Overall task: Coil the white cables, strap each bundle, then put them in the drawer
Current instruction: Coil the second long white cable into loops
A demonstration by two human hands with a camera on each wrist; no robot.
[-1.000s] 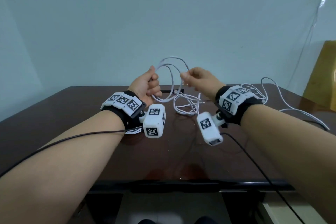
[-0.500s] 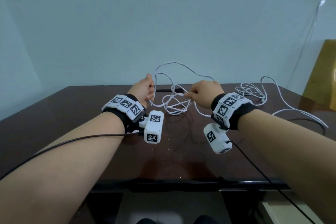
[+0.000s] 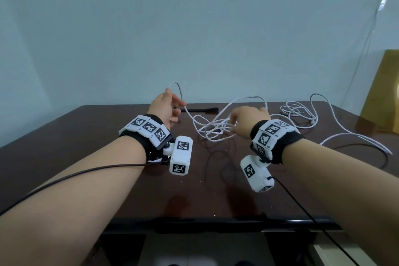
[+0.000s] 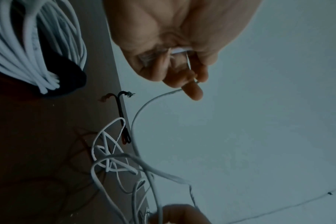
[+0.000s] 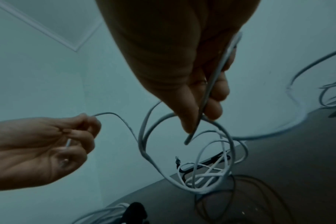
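The left hand [image 3: 165, 107] is raised above the dark table [image 3: 86, 136] and pinches one end part of a white cable [image 3: 212, 128] between thumb and forefinger; its other fingers are loosely curled. The right hand [image 3: 246, 120] is lower, its fingers closed round another stretch of the same cable, and in the right wrist view a strand runs along its fingers [image 5: 217, 89] and sticks out below them.

Between the two hands the cable hangs in several loose, crossing loops, and the lowest loops seem to rest on the table just in front of the right hand. From the left hand the cable rises in a small arch and then drops toward these loops.

Beyond the hands, near the far edge of the table, lies a thin black strap [image 3: 203, 110]. To the right of the right hand a second white cable [image 3: 302, 112] lies in an untidy heap, with a long strand going out toward the right edge. In the left wrist view a coiled white bundle [image 4: 29, 45] with a black band round it lies on the table beside the left hand; it is cut off by the frame. The right forearm hides it in no way, but the left wrist hides it from the head view.
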